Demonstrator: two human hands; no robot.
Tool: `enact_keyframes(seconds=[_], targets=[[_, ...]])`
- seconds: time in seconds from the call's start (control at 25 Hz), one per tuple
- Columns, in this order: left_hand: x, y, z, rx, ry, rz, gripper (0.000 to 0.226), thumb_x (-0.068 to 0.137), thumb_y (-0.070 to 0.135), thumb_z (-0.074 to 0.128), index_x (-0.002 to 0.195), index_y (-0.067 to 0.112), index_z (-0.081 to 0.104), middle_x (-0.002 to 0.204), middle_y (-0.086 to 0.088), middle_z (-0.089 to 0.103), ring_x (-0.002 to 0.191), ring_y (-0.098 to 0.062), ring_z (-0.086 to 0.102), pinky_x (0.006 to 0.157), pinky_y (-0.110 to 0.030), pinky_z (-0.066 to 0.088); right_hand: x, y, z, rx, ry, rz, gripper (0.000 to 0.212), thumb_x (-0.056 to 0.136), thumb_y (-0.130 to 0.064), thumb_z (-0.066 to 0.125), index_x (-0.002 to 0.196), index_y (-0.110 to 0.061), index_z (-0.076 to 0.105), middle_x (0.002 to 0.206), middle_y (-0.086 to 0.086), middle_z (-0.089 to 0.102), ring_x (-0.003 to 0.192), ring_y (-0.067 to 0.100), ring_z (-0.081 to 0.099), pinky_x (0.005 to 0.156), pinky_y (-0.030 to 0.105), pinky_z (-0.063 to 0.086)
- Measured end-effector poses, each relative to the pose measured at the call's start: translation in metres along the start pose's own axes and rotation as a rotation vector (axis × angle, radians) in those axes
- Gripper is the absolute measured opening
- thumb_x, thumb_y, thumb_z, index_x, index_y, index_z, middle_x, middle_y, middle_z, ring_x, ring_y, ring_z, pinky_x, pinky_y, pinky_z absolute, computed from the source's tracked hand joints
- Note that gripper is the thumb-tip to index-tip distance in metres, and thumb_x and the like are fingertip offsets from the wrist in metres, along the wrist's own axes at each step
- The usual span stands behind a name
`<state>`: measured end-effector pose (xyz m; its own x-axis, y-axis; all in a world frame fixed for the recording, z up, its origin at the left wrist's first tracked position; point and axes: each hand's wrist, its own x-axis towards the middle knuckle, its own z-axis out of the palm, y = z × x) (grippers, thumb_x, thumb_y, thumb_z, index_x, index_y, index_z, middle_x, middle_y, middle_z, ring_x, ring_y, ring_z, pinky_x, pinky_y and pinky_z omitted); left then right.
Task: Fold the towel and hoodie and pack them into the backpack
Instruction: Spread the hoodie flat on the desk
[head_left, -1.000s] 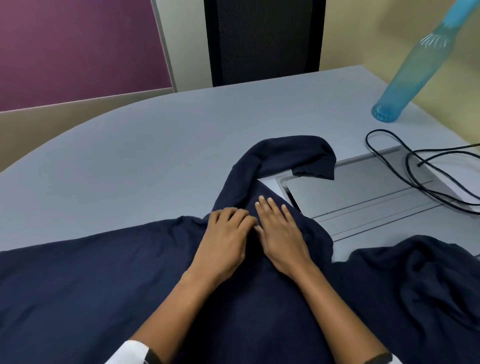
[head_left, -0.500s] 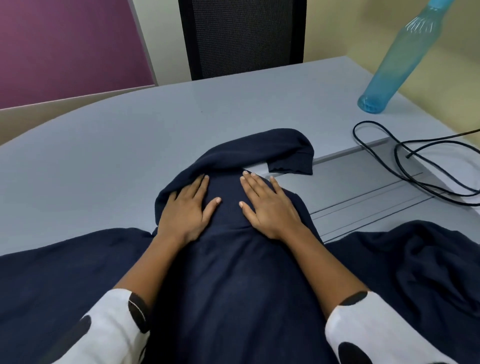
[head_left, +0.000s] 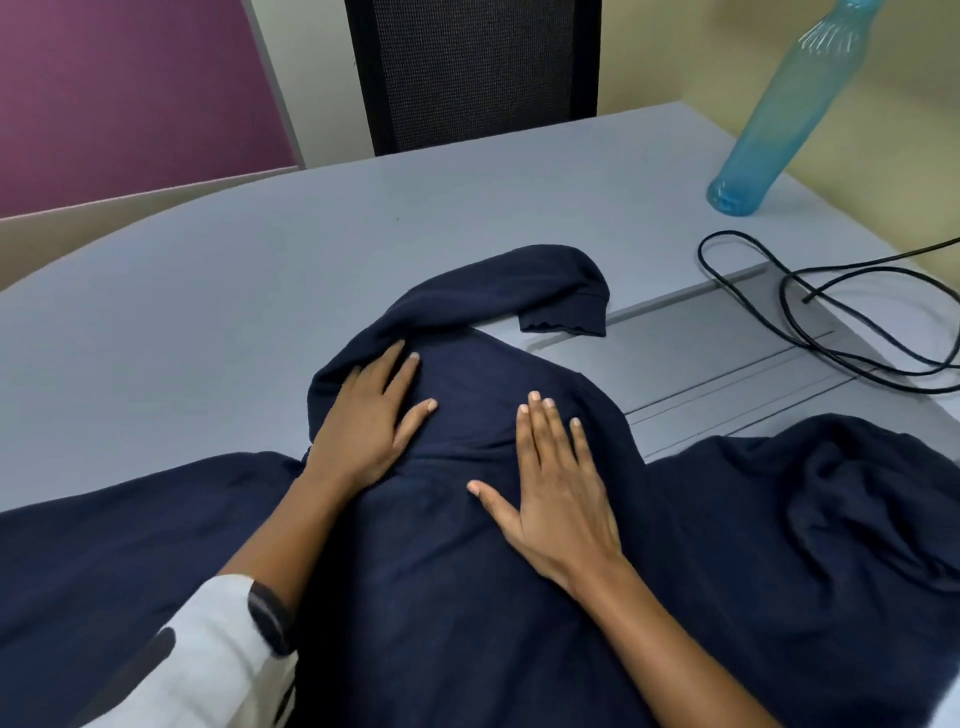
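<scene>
A dark navy hoodie (head_left: 467, 597) lies spread over the near part of the grey table (head_left: 208, 322). One sleeve runs up the middle and bends right, its cuff (head_left: 563, 317) resting on the table. My left hand (head_left: 369, 421) lies flat on the left side of that sleeve with fingers straight. My right hand (head_left: 556, 493) presses flat on the cloth a little nearer to me, fingers spread. Bunched navy cloth (head_left: 831, 493) sits at the right. No towel or backpack is in view.
A blue translucent bottle (head_left: 769, 119) stands at the table's far right. A black cable (head_left: 810, 322) loops over a grey cable hatch (head_left: 701, 353) on the right. A black mesh chair back (head_left: 472, 73) stands behind the table.
Both hands started close together on the sleeve, then spread apart; the left slid left and the right drew back toward me, smoothing the cloth flat.
</scene>
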<state>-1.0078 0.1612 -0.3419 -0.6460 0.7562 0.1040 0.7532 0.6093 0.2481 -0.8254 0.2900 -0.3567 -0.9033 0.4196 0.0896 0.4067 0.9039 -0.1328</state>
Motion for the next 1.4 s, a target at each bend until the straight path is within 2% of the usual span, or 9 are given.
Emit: enact_keyframes(seconds=[0.08, 0.2, 0.32, 0.44, 0.64, 0.88, 1.12, 1.24, 1.4], targets=[[-0.034, 0.005, -0.010, 0.046, 0.219, 0.069, 0.043, 0.095, 0.037, 0.040, 0.126, 0.009, 0.051, 0.138, -0.019, 0.044, 0.121, -0.032, 0.046, 0.106, -0.045, 0.028, 0.005, 0.000, -0.002, 0.018, 0.017, -0.002, 0.089, 0.092, -0.070, 0.011, 0.150, -0.002, 0.017, 0.159, 0.013, 0.010, 0.148, 0.023, 0.008, 0.117, 0.043, 0.006], [-0.106, 0.005, -0.018, 0.010, 0.423, -0.090, 0.028, 0.090, 0.037, 0.046, 0.101, 0.011, 0.049, 0.113, -0.011, 0.045, 0.097, -0.029, 0.045, 0.085, -0.038, 0.025, -0.003, 0.002, -0.006, 0.011, 0.006, -0.095, 0.071, 0.097, -0.053, 0.024, 0.151, -0.009, 0.018, 0.159, 0.014, 0.010, 0.148, 0.025, 0.009, 0.117, 0.043, 0.009], [-0.144, -0.021, -0.013, -0.039, 0.279, -0.257, 0.050, 0.090, 0.055, 0.036, 0.098, 0.011, 0.057, 0.113, -0.008, 0.049, 0.100, -0.029, 0.047, 0.086, -0.040, 0.031, -0.001, 0.009, 0.002, 0.033, 0.043, -0.225, 0.051, 0.091, -0.027, 0.035, 0.140, -0.017, 0.046, 0.147, 0.006, 0.044, 0.138, 0.023, 0.038, 0.111, 0.042, 0.027], [-0.183, -0.054, -0.031, 0.002, 0.107, -0.361, 0.070, 0.086, 0.072, 0.030, 0.118, 0.018, 0.061, 0.131, -0.007, 0.051, 0.123, -0.028, 0.047, 0.105, -0.043, 0.032, 0.022, -0.052, -0.021, 0.256, 0.032, -0.262, 0.046, 0.086, -0.031, 0.035, 0.118, -0.022, 0.065, 0.123, -0.002, 0.062, 0.117, 0.020, 0.055, 0.097, 0.045, 0.046], [-0.168, -0.041, -0.026, 0.079, -0.002, -0.295, 0.086, 0.080, 0.084, 0.025, 0.144, 0.027, 0.039, 0.156, -0.003, 0.026, 0.145, -0.019, 0.018, 0.118, -0.044, 0.007, 0.054, -0.084, -0.016, 0.218, -0.289, -0.366, 0.061, 0.087, -0.049, 0.009, 0.146, -0.045, 0.024, 0.158, -0.017, 0.015, 0.147, 0.010, 0.004, 0.119, 0.042, -0.002], [-0.174, -0.057, -0.027, 0.058, 0.040, -0.484, 0.097, 0.072, 0.091, 0.014, 0.150, 0.034, 0.013, 0.160, 0.009, 0.003, 0.146, -0.009, -0.005, 0.119, -0.041, -0.006, 0.085, -0.083, 0.000, 0.029, -0.240, -0.112, 0.052, 0.101, -0.046, 0.020, 0.150, -0.040, 0.005, 0.160, -0.015, 0.000, 0.147, 0.008, -0.006, 0.118, 0.049, -0.007], [-0.163, -0.072, -0.030, 0.060, 0.002, -0.546, 0.095, 0.069, 0.092, 0.011, 0.149, 0.042, 0.003, 0.159, 0.010, -0.007, 0.146, -0.010, -0.013, 0.118, -0.043, -0.010, 0.083, -0.089, -0.003, 0.071, -0.262, -0.077, 0.059, 0.098, -0.056, 0.018, 0.151, -0.036, 0.002, 0.160, -0.012, -0.005, 0.147, 0.012, -0.010, 0.116, 0.055, -0.009], [-0.160, -0.084, -0.032, 0.046, -0.037, -0.487, 0.093, 0.067, 0.093, 0.010, 0.146, 0.047, -0.006, 0.156, 0.014, -0.017, 0.145, -0.010, -0.016, 0.116, -0.041, -0.013, 0.042, -0.106, -0.002, 0.059, -0.069, -0.184, 0.068, 0.091, -0.069, 0.016, 0.151, -0.036, 0.017, 0.160, -0.006, 0.008, 0.148, 0.022, 0.005, 0.115, 0.055, -0.006], [-0.186, -0.135, -0.049, -0.024, -0.115, -0.224, 0.071, 0.081, 0.082, 0.004, 0.145, 0.051, 0.009, 0.156, 0.020, -0.010, 0.146, -0.007, -0.008, 0.118, -0.030, -0.010, 0.018, -0.099, 0.011, 0.014, -0.089, -0.129, 0.071, 0.085, -0.078, 0.008, 0.148, -0.046, 0.012, 0.160, -0.011, 0.005, 0.148, 0.020, 0.000, 0.114, 0.055, -0.008]])
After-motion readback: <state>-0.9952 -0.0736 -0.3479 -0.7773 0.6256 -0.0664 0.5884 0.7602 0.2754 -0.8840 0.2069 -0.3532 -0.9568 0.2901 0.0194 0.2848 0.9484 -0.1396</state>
